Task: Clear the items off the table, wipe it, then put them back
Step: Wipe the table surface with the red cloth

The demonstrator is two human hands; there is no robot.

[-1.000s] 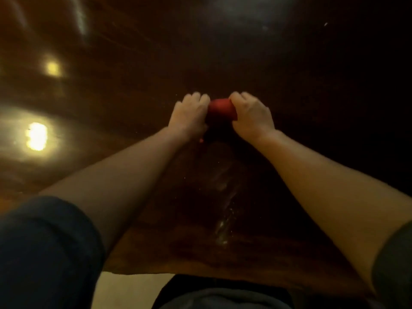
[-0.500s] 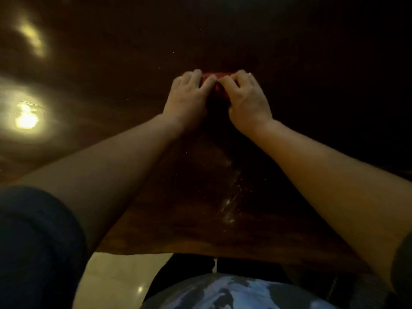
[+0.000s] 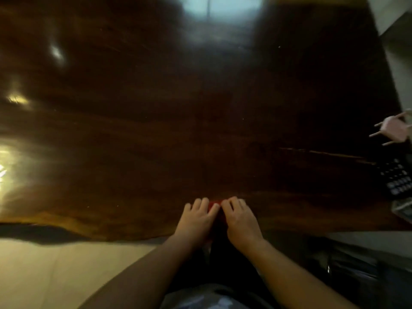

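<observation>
A red cloth [image 3: 214, 205] lies on the dark glossy wooden table [image 3: 156, 130], close to its near edge. Only a small strip of red shows between my fingers. My left hand [image 3: 197, 217] and my right hand [image 3: 242, 217] press down on it side by side, fingers bent over it, so most of the cloth is hidden under my palms.
A black remote with pale buttons [image 3: 398, 178] lies at the table's right edge, with another dark object [image 3: 403, 208] just in front of it. A small pink stool [image 3: 392, 130] stands on the floor beyond the right edge. Pale floor [image 3: 55, 270] shows at the lower left.
Both hands have drawn the red cloth back from the middle of the table to its near edge. The view has pulled back, showing the right edge and the remote.
</observation>
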